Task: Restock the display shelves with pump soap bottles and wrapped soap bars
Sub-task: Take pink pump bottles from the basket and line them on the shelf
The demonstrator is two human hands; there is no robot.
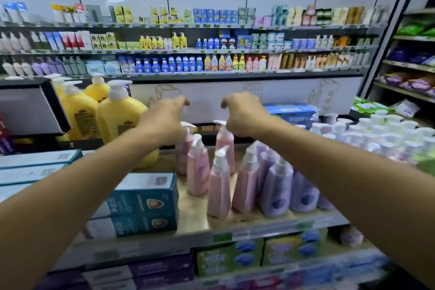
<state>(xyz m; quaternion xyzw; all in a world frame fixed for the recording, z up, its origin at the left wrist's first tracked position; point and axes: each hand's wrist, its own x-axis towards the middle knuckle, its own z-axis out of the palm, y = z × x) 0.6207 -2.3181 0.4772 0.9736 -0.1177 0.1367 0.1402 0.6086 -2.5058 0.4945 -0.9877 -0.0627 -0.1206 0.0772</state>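
Top shelf [193,214]: flat wood-look board, glossy price strip along the front edge.

Pink pump bottles [220,186] stand mid-shelf. They are tapered, flat-sided translucent plastic with white pump heads. Count 5, all upright: 3 in front, 2 behind. Purple pump bottles [276,186] of the same shape sit right beside them. At least 4, with the right-most mostly under the right forearm.

Left hand [164,115] hangs over the pump head of the back-left pink bottle, right hand [244,113] over the back-right one. Both are knuckles up with fingers curled down. The backs of the hands and motion blur cover the contact, so I cannot tell whether they pinch the pumps or hold nothing.

Left of the pink group:
- 2 teal boxes [146,198], matte card, stacked, left ends cut off by the left forearm.
- Behind them, yellow pump bottles [120,117], big rounded opaque plastic: 3 clear, a fourth mostly hidden.

Right side:
- Behind the right hand, a blue film-wrapped pack [292,112], partly covered.
- Far right, a dense block of white pump heads [388,129], too blurred to count.

Shelf below: 2 green boxes [230,256] and purple boxes [162,268], print unreadable.

Wall shelves [211,51] behind: 3 rows of small bottles and cartons, too small to tell apart.
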